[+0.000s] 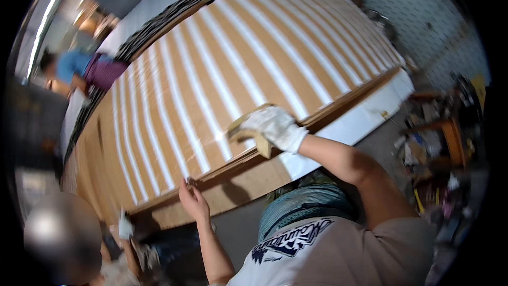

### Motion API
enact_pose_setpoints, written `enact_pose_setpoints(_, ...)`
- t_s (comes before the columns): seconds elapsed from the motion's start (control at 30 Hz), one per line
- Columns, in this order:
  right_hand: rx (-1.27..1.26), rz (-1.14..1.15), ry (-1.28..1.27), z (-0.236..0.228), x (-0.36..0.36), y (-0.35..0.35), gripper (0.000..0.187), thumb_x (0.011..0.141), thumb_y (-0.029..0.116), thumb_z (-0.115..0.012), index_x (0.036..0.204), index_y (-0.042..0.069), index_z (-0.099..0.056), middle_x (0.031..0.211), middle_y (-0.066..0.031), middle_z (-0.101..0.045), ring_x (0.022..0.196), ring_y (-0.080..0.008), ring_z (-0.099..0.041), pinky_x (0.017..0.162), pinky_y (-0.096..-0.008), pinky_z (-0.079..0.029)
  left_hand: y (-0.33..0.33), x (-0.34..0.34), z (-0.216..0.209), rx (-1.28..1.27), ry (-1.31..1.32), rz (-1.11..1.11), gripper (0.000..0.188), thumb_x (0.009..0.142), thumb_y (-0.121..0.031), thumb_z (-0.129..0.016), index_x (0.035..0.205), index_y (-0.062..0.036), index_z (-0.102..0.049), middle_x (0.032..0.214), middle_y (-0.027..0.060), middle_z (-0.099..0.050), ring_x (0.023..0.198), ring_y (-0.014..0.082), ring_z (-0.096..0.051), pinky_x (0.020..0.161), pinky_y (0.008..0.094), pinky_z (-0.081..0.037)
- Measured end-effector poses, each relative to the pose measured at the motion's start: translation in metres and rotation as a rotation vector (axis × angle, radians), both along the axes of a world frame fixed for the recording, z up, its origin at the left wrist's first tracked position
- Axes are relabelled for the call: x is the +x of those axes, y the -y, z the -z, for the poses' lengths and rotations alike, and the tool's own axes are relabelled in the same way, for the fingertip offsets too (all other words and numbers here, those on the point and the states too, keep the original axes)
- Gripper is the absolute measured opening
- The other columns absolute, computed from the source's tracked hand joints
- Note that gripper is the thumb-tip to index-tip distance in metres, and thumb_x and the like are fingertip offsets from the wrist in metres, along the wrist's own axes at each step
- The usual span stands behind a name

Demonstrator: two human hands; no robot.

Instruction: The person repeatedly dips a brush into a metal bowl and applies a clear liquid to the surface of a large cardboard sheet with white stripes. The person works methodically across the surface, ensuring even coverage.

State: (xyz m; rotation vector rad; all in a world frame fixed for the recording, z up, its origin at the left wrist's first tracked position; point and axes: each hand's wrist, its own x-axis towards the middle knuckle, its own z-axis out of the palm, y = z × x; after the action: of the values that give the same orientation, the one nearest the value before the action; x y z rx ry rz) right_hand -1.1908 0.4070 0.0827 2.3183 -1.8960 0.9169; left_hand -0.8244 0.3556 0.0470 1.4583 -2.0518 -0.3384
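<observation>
Before me lies a long, wide spread of brown cardboard-like sheets (238, 47), banded with white stripes. My right hand (272, 127) wears a white glove with tan fingers. It rests over the sheets near their front edge, with its fingers and thumb apart and nothing visible between them. My left hand (194, 201) is bare and reaches up to the same edge, further left. Its fingers are bent around a small greyish thing (190, 181) at the fingertips, too blurred to name.
A person in blue (76, 66) leans at the far left by a dark-edged stack (169, 13). Another person's gloved hand (125, 226) touches the near left corner. A pale board (349, 135) juts out below the front edge. Clutter surrounds a wooden frame (452, 140) at right.
</observation>
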Motion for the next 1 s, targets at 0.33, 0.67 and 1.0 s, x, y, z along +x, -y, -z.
enact_pose_setpoints(0.33, 0.146, 0.582, 0.86, -0.009, -0.065, -0.117, 0.03, 0.084, 0.016, -0.069, 0.112, 0.008, -0.069, 0.097, -0.0109, -0.073, 0.091, -0.0205, -0.069, 0.08, -0.0311, -0.055, 0.011, -0.178, -0.046, 0.143, -0.247, 0.525, 0.016, 0.096, -0.014, -0.062, 0.096, 0.0014, -0.067, 0.082, 0.0102, -0.067, 0.077, 0.0191, -0.062, 0.072, 0.0336, -0.048)
enact_pose_setpoints(0.67, -0.576, 0.854, 1.873, 0.01, -0.181, -0.32, 0.037, 0.094, 0.018, -0.062, 0.124, -0.004, -0.057, 0.109, -0.0089, -0.067, 0.096, -0.0163, -0.066, 0.086, -0.0319, -0.054, -0.039, -0.328, -0.068, 0.304, -0.231, 0.835, 0.018, 0.099, -0.014, -0.057, 0.093, 0.0013, -0.064, 0.079, 0.0095, -0.063, 0.076, 0.0181, -0.063, 0.062, 0.029, -0.047)
enact_pose_setpoints(1.0, -0.893, 0.972, 2.044, 0.098, -0.49, -0.432, 0.032, 0.098, 0.024, -0.057, 0.127, 0.01, -0.057, 0.12, -0.0053, -0.062, 0.109, -0.0227, -0.062, 0.095, -0.0394, -0.052, -0.063, -0.657, -0.047, 0.172, -0.186, 0.977, 0.028, 0.1, -0.017, -0.052, 0.085, 0.0035, -0.065, 0.078, 0.0142, -0.064, 0.076, 0.0269, -0.06, 0.069, 0.0364, -0.047)
